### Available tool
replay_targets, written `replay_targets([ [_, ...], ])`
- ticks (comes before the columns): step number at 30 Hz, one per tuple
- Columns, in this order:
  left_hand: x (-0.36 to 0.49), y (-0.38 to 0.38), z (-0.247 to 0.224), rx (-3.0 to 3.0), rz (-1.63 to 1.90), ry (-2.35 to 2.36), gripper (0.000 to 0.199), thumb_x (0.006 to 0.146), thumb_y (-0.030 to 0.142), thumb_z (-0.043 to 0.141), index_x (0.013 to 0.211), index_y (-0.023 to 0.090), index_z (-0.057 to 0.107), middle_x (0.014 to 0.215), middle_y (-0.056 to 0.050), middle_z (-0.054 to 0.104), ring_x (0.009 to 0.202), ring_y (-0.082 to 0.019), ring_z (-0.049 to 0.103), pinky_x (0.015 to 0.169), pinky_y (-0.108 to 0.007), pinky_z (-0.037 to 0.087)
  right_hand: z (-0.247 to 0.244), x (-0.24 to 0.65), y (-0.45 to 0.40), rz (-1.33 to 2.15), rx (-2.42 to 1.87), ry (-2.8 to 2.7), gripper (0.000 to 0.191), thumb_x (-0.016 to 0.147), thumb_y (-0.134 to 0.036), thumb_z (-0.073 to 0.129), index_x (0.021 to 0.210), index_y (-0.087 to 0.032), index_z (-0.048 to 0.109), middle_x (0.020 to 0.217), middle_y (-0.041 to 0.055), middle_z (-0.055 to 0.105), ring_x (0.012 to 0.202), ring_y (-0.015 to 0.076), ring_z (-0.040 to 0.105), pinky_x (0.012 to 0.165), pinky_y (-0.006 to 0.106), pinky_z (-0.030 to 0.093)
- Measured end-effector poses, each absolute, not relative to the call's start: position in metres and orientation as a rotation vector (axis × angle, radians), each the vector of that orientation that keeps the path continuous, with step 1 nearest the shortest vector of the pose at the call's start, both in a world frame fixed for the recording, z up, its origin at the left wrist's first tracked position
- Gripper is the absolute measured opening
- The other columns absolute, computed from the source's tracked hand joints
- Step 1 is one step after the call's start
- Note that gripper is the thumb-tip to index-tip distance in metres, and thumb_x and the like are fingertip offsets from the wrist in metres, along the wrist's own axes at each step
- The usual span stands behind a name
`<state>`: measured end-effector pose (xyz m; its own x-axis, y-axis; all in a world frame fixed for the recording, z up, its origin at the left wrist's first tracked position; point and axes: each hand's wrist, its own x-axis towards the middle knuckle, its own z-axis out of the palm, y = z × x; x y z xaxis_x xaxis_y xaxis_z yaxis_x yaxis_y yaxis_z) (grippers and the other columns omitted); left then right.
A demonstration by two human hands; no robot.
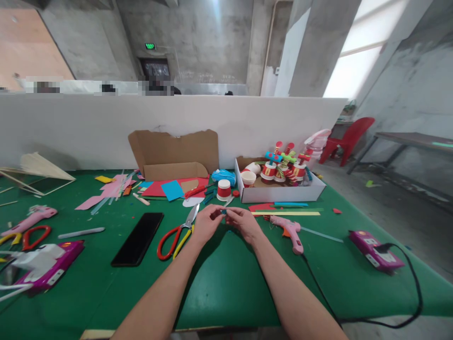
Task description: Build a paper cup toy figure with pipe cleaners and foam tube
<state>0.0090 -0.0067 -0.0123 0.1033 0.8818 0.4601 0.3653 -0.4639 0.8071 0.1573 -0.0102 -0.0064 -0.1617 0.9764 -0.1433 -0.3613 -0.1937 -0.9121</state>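
Left hand (208, 223): thumb and fingertips drawn into a narrow pinch on one side of a small teal piece (223, 212), probably folded paper. Right hand (245, 224): similarly narrow pinch, opposite side of the same piece, which sits between the two sets of fingertips, above the green tabletop (226, 288); its exact shape is largely hidden by the fingers

Just beyond the grip: red-and-white paper cup (223, 190), upright; teal coiled paper strips (208, 199) beside it. Left of the grip: open-bladed scissors (185, 226), red and yellow handles; farther left, black smartphone (138, 239), flat. Right of the grip: pink hot glue gun (293, 232), on its side, with a black cord (318, 283) trailing nearer the wearer. Beyond, to the right: white box (283, 194) of cup figures (281, 171)

Risks, as judged: piece slipping or springing loose, being tiny and held only at the tips; creasing under uneven pinch; left wrist brushing the scissors through their closeness; burn if the right forearm drifts onto the gun's nozzle while hot, its heat not tellable
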Motion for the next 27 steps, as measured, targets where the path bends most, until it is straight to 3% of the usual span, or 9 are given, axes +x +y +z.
replay_targets([
  [11, 0.007, -0.004, -0.013, 1.905, 1.357, 1.249, 0.014, 0.078, 0.023, 0.062, 0.089, 0.020, 0.070, 0.073, 0.000, 0.065, 0.060, -0.012, 0.054, 0.056, -0.022, 0.045, -0.005, 0.162, -0.008, 1.554, -1.004, -0.936, 0.046, 0.047, -0.039, 0.087, 0.085, -0.016, 0.075, 0.069, 0.0011, 0.069, 0.062, 0.0091, 0.058, 0.068, 0.026, 0.049],
  [18, -0.012, 0.006, 0.005, 1.962, 1.318, 1.598, 0.013, 0.078, 0.021, 0.062, 0.088, 0.020, 0.070, 0.071, 0.000, 0.065, 0.063, -0.014, 0.056, 0.064, -0.026, 0.045, -0.014, 0.147, -0.006, 1.269, -1.104, -0.891, 0.043, 0.053, -0.052, 0.079, 0.078, -0.017, 0.069, 0.069, 0.0000, 0.064, 0.055, 0.0086, 0.054, 0.053, 0.023, 0.047],
  [27, -0.047, 0.073, 0.033, 2.495, 0.588, 1.908, 0.015, 0.077, 0.014, 0.055, 0.082, 0.021, 0.068, 0.087, -0.007, 0.069, 0.082, -0.023, 0.061, 0.065, -0.028, 0.039, -0.025, 0.141, -0.004, 1.178, -1.114, -1.067, 0.032, 0.064, -0.050, 0.069, 0.066, -0.019, 0.065, 0.058, -0.0008, 0.061, 0.046, 0.0080, 0.049, 0.046, 0.021, 0.041],
])
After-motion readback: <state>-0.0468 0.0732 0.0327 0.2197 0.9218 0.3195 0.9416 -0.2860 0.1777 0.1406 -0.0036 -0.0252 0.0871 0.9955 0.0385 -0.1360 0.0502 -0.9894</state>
